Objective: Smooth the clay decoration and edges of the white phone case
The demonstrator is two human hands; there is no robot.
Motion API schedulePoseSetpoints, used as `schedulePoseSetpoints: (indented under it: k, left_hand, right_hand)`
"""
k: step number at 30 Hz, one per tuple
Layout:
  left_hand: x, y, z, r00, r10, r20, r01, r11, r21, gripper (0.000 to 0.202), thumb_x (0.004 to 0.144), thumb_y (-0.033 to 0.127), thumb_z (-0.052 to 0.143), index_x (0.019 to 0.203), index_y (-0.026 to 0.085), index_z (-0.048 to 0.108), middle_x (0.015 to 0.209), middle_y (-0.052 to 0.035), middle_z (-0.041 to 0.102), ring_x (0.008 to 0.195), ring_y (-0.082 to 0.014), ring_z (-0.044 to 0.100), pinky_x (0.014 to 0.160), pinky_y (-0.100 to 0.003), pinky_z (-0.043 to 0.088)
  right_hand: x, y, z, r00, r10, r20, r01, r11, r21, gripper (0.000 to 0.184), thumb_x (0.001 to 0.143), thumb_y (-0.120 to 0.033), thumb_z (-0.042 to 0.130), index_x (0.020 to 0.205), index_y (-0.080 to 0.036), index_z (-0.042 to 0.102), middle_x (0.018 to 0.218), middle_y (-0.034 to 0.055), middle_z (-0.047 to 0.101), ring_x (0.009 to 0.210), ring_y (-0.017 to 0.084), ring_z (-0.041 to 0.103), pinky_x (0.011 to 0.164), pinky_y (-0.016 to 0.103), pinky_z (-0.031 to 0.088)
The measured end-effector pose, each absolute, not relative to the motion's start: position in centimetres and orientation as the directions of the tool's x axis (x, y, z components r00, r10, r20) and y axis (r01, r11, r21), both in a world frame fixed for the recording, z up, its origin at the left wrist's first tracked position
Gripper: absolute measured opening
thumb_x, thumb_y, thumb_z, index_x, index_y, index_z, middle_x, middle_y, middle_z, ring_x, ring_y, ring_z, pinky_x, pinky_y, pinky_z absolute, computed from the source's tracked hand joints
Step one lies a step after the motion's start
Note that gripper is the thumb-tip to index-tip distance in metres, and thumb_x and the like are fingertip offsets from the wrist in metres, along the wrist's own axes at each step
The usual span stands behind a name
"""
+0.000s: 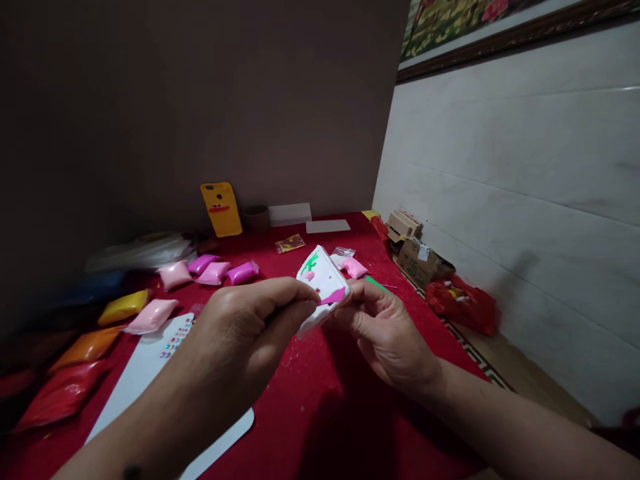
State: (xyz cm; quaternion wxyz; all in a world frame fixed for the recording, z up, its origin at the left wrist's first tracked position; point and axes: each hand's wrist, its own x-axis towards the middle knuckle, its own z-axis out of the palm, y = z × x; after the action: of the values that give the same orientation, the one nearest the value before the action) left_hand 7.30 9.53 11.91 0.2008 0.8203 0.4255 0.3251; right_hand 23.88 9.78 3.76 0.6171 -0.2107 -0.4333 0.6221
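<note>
A white, clay-covered piece shaped like a phone case (327, 277) is held up tilted above the red cloth. Green bits, a pink dot and a magenta clay strip (334, 296) show on its face. My right hand (385, 327) grips the lower right edge between thumb and fingers. From the left, my left hand (265, 320) reaches in, thumb and forefinger pinched together at the left end of the magenta strip. The fingers hide the lower left part of the white piece.
Pink and magenta clay packets (214, 273) lie behind my left hand, with yellow, orange and red packets (65, 395) farther left. A white board (125, 380) with gem stickers lies under my left forearm. A yellow phone case (221, 210) leans at the back. Cardboard boxes (417, 260) stand right.
</note>
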Motion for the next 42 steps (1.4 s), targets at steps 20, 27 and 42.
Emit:
schedulePoseSetpoints:
  k: [20, 27, 42]
  left_hand:
    - [5.2, 9.9, 13.4, 0.361, 0.771, 0.525, 0.652, -0.611, 0.449, 0.021, 0.087, 0.031, 0.051, 0.075, 0.027, 0.069, 0.074, 0.0037, 0.073, 0.06, -0.0137, 0.062, 0.048, -0.024, 0.044]
    - [4.4, 9.9, 13.1, 0.36, 0.767, 0.532, 0.685, -0.604, 0.407, 0.019, 0.087, 0.03, 0.051, 0.079, 0.029, 0.068, 0.075, 0.005, 0.072, 0.061, -0.0144, 0.062, 0.05, -0.025, 0.045]
    - [1.9, 8.0, 9.4, -0.002, 0.965, 0.262, 0.46, -0.231, 0.857, 0.015, 0.089, 0.031, 0.054, 0.078, 0.027, 0.063, 0.061, 0.003, 0.056, 0.05, -0.0122, 0.048, 0.045, -0.025, 0.039]
  right_hand:
    - [24.0, 10.0, 4.0, -0.159, 0.969, 0.188, -0.645, 0.042, -0.763, 0.01, 0.073, -0.018, 0.077, 0.075, -0.021, 0.068, 0.078, -0.0025, 0.07, 0.074, 0.012, 0.066, 0.08, 0.032, 0.056]
    - [24.1, 10.3, 4.1, -0.18, 0.974, 0.136, -0.671, -0.021, -0.741, 0.013, 0.073, -0.019, 0.077, 0.073, -0.019, 0.064, 0.078, -0.001, 0.069, 0.078, 0.017, 0.067, 0.085, 0.041, 0.056]
    - [24.0, 10.7, 3.2, -0.344, 0.938, 0.048, -0.677, -0.212, -0.705, 0.01, 0.079, -0.018, 0.071, 0.085, -0.019, 0.064, 0.087, 0.0024, 0.073, 0.087, 0.019, 0.069, 0.087, 0.042, 0.055]
